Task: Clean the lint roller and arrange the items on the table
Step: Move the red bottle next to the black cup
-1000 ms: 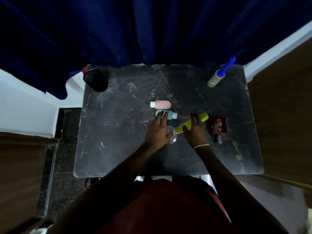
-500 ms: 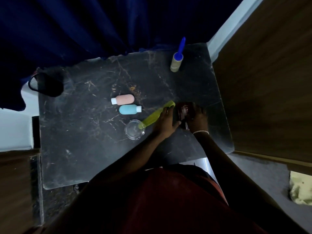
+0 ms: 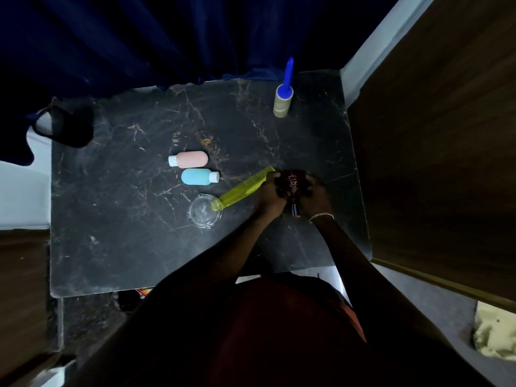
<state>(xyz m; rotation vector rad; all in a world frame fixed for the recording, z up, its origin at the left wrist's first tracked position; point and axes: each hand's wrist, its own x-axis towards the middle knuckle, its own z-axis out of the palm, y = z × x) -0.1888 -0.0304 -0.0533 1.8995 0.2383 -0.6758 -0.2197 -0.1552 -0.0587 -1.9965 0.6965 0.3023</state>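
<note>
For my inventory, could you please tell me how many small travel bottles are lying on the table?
2: the pink bottle at the table's middle and the blue bottle just beside it, nearer the person. None seems hidden.

1. The only readable text was on the dark red bottle (image 3: 292, 183), held between both hands: big pale letters that looked like "XZ", seen sideways/upside down from the head view.
2. There was smaller print next to those letters on the same label, but it was way too tiny and blurry to make out.
3. Nothing else on the table had any lettering I could read.
</note>
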